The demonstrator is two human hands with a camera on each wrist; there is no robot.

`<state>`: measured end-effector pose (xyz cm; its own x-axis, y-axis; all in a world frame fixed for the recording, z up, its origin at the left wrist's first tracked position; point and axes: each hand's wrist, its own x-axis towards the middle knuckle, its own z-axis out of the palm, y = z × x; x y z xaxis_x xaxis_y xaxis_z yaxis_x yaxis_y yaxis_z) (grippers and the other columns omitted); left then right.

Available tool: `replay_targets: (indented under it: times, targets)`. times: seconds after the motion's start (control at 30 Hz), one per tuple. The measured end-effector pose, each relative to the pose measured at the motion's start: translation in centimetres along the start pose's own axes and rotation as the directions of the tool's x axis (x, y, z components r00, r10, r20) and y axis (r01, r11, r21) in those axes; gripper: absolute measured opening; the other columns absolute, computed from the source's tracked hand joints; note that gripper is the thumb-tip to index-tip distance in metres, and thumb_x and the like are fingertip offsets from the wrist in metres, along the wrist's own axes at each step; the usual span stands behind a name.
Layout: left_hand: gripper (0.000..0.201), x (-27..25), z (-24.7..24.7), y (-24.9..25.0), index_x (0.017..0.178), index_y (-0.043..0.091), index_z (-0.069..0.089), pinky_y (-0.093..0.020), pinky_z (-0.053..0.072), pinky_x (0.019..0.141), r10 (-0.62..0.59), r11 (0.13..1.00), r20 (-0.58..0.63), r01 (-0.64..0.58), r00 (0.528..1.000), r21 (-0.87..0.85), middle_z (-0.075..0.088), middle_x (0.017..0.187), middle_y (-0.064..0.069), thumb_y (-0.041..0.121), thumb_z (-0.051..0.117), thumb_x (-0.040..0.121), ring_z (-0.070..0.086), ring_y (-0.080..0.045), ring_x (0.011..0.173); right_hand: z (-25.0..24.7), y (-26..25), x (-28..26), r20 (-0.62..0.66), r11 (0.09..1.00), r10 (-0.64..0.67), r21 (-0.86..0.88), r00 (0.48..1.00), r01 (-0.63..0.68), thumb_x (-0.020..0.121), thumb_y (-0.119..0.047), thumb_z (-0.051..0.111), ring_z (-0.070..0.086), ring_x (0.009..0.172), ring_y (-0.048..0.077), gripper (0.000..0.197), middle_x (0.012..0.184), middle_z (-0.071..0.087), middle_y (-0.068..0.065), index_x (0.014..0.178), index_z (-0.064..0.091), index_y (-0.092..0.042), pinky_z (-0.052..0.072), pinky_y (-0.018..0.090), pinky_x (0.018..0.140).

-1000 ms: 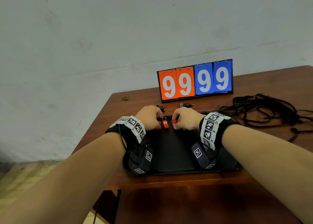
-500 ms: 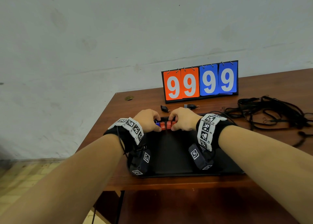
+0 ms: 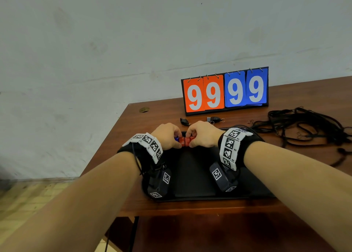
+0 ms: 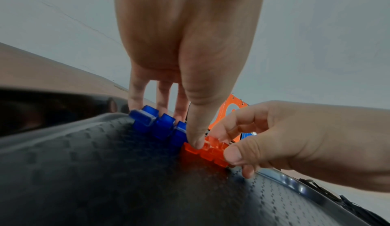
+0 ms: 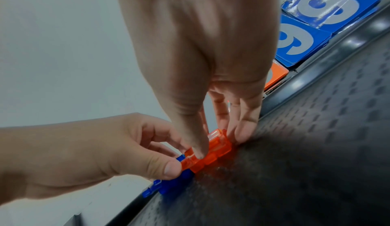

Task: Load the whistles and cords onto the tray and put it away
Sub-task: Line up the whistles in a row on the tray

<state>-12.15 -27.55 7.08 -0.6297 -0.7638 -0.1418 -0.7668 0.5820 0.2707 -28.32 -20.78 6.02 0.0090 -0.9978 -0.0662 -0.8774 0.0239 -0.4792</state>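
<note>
Whistles of translucent plastic sit in one tight row at the far edge of the flat black textured plastic tray (image 3: pixel 192 175), and both hands meet over them; the blue plastic whistles (image 4: pixel 156 126) make up the left part of the row, under the left hand (image 3: pixel 167 136), and the orange plastic whistles (image 5: pixel 211 151) make up the right part, under the right hand (image 3: pixel 202 136); blue and orange touch where the two hands come together. Left thumb presses down on the first orange whistle beside the blue ones while the other left fingers (image 4: pixel 162 94) stand behind the blue whistles, so that hand pinches the row; right thumb and curled fingers clamp the orange whistles from front and back. Just beyond the grip, two small black whistles (image 3: pixel 198 120) with metal rings lie on the brown wooden table (image 3: pixel 162 114), off the tray; farther beyond them stands a flip scoreboard (image 3: pixel 225 92) with orange and blue cards reading 99 99. Well to the right of the grip a tangled heap of black cords (image 3: pixel 304 126) lies on the table, beside the tray's right end.
</note>
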Motion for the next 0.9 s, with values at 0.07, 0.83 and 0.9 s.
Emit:
replay_targets:
  times: [0.07, 0.83, 0.9]
  targets:
    - [0.046, 0.0, 0.0, -0.1, 0.126, 0.018, 0.064, -0.026, 0.049, 0.09, -0.001, 1.0, -0.002, 0.001, 1.0, -0.002, 0.065, 0.122, 0.001, 0.028, 0.078, 0.083, 0.062, -0.016, 0.106, 0.0, 0.0, 0.1, -0.001, 1.0, 0.002, -0.002, 1.0, -0.002, 0.08, -0.026, 0.078, 0.058, 0.104, 0.018, 0.035, 0.114, 0.06, -0.002, 0.113, 0.068, -0.022, 0.045, 0.028, 0.085]
    - [0.026, -1.1, -2.1, 7.9, 0.116, 0.018, 0.066, -0.032, 0.05, 0.093, 0.006, 0.999, -0.112, -0.011, 0.994, -0.043, 0.064, 0.116, 0.001, 0.028, 0.065, 0.092, 0.061, -0.016, 0.104, -6.5, 4.1, -7.8, -0.177, 0.981, 0.123, 0.17, 0.976, -0.092, 0.092, -0.017, 0.064, 0.055, 0.085, 0.004, 0.027, 0.105, 0.058, -0.005, 0.119, 0.063, -0.014, 0.046, 0.018, 0.075]
    - [0.022, -0.6, -2.1, 9.0, 0.111, 0.02, 0.065, -0.032, 0.05, 0.093, 0.006, 0.999, -0.105, -0.01, 0.994, -0.042, 0.063, 0.115, 0.001, 0.029, 0.065, 0.091, 0.06, -0.015, 0.102, -7.2, 5.0, -8.3, -0.187, 0.975, 0.15, 0.188, 0.971, -0.114, 0.092, -0.018, 0.064, 0.058, 0.099, 0.011, 0.031, 0.113, 0.06, 0.0, 0.123, 0.061, -0.015, 0.05, 0.027, 0.09]
